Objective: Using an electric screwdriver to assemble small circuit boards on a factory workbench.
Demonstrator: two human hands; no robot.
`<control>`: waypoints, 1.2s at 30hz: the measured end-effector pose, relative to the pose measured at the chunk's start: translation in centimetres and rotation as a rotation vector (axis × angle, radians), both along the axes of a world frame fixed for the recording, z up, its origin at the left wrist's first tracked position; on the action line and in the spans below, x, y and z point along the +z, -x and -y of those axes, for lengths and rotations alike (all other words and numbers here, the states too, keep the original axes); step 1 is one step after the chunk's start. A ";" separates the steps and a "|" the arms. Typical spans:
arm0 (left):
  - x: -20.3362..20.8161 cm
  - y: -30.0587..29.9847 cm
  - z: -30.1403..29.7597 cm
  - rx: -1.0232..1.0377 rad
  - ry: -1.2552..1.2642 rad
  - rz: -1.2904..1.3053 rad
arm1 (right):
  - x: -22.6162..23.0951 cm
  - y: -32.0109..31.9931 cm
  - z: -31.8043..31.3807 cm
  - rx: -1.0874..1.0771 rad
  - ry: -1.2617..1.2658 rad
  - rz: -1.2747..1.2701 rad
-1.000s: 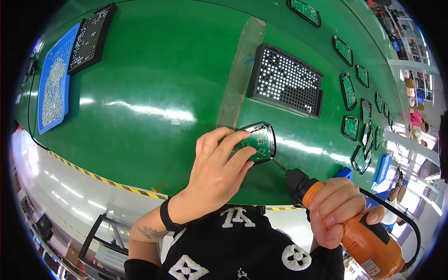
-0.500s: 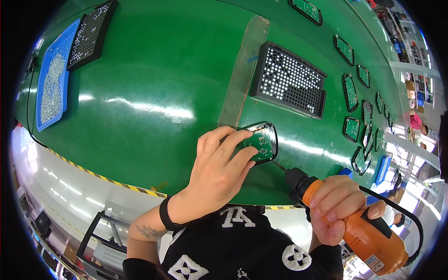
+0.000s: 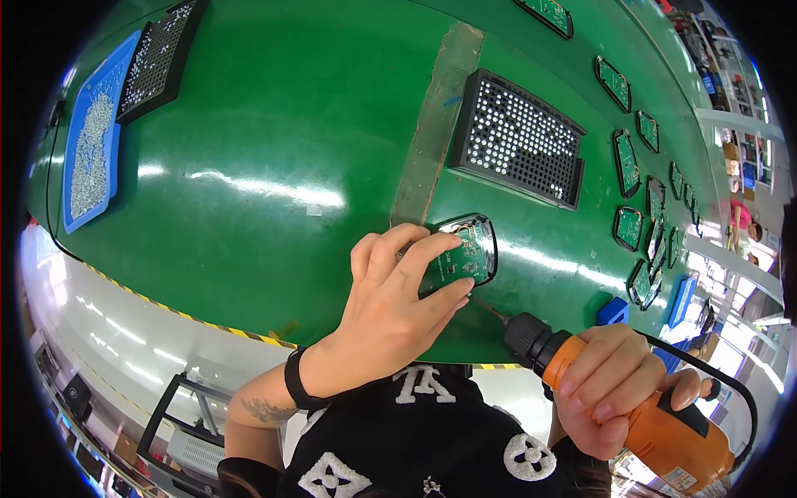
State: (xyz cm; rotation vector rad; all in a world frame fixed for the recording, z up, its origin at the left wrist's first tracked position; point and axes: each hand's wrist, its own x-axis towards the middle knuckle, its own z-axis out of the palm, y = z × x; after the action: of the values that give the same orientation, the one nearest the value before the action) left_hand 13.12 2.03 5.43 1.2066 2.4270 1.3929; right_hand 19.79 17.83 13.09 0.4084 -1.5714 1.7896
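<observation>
My left hand (image 3: 392,300) grips a green circuit board in a black rounded housing (image 3: 470,257) near the table's front edge. Its fingertips lie on the board's face and cover its left part. In my right hand (image 3: 613,383) is an orange electric screwdriver (image 3: 677,444) with a black chuck and a thin bit. The bit points up and left, its tip close to the housing's lower edge by my left fingertips. Whether tip and housing touch I cannot tell. A black cord loops off the tool's back end.
Beyond the board stands a black perforated tray (image 3: 538,192), partly filled with small shiny pieces. At far left, a blue tray (image 3: 70,217) of loose metal pieces adjoins another black perforated tray (image 3: 149,70). Several boards in housings (image 3: 627,228) and a blue box (image 3: 613,311) lie to the right.
The screwdriver in my right hand has drawn slightly down, its bit tip now lower beside the housing. My left fingers have shifted right over the board, with a wider gap between them.
</observation>
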 end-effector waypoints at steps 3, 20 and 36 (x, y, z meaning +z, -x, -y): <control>-0.3 -0.1 0.1 -0.012 -0.023 -0.020 | -0.2 0.0 0.2 0.021 -0.003 0.011; -0.4 0.1 0.2 0.059 0.092 0.008 | -0.4 -0.1 -0.1 -0.126 -0.128 0.017; -0.6 0.1 0.0 0.050 0.054 0.030 | -1.3 0.2 -0.7 -0.065 -0.159 0.045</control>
State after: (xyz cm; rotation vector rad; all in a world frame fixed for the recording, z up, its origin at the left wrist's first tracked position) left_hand 12.97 2.01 4.80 1.1134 2.4739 1.3383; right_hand 19.59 18.52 11.78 0.3895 -1.7449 1.6417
